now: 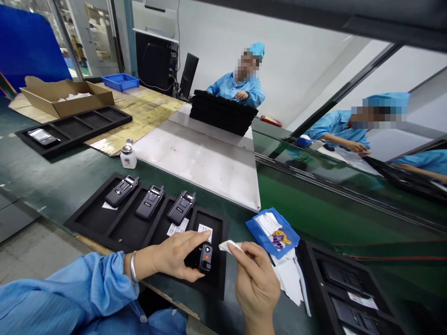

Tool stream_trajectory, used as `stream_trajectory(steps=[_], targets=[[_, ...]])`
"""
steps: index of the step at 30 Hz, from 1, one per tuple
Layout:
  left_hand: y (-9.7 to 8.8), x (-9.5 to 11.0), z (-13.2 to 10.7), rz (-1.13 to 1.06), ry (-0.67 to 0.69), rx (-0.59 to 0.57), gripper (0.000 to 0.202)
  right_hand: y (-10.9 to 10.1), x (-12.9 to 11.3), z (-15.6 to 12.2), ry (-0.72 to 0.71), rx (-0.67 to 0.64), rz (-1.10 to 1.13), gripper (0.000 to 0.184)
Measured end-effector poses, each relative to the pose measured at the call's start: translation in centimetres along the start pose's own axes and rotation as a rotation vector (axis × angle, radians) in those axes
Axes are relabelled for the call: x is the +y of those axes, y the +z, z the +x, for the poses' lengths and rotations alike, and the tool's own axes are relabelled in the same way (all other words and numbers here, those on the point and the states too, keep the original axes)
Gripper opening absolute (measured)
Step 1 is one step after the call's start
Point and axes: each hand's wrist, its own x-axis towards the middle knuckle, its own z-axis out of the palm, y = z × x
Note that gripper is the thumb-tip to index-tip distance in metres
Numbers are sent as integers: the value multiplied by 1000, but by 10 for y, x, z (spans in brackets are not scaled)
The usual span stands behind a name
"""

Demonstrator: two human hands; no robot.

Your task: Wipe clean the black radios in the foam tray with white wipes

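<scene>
My left hand (174,256), a metal bangle on its wrist, is closed around a small black two-way radio (206,257) with an orange button facing me. It is over the right end of a black foam tray (139,232). Pinched in my right hand (256,279) is a folded white wipe (226,245), its tip pointing towards the radio, a small gap apart. In the tray's other compartments lie a first radio (121,191), a second radio (150,203) and a third radio (181,208), with white printed slips by some of them.
A blue bin (293,239) with white wipes stands right of the tray, beside another black tray (314,274). Left are a dispenser bottle (128,157), a black tray (73,128) and a cardboard box (101,95). Co-workers sit beyond, one behind stacked black trays (221,114).
</scene>
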Motion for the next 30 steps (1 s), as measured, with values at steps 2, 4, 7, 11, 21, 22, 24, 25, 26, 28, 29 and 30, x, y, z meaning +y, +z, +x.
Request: stream_trajectory(steps=[2,4,7,11,21,22,24,25,26,28,29,30], targets=[[1,0,0,9,35,24,94,8,-9,6,-30,-35,33,33],[2,0,0,7,50,33,93,13,-15,8,-107,-116,1,34],[3,0,-1,-9,65,-2,93,13,-17,7,-183,-185,-73,36],[4,2,2,-23,121,-13,92,1,-15,5,-237,-225,-90,39],[1,1,2,-30,89,23,90,-17,2,10,-243,-201,-175,33],[0,1,2,-30,89,27,91,-17,4,10,-214,-179,-195,33],[0,1,2,-25,99,28,91,-15,4,11,-155,-139,-183,33],[0,1,2,-20,104,29,92,-13,2,12,-138,-124,-158,33],[0,1,3,-15,106,31,92,-9,-1,13,-136,-120,-130,34],[0,1,3,-12,103,32,91,0,-9,14,-168,-140,-85,34],[1,0,3,-15,100,32,91,4,-13,15,-191,-160,-69,34],[1,-1,2,-17,99,35,90,7,-16,15,-209,-181,-61,34]])
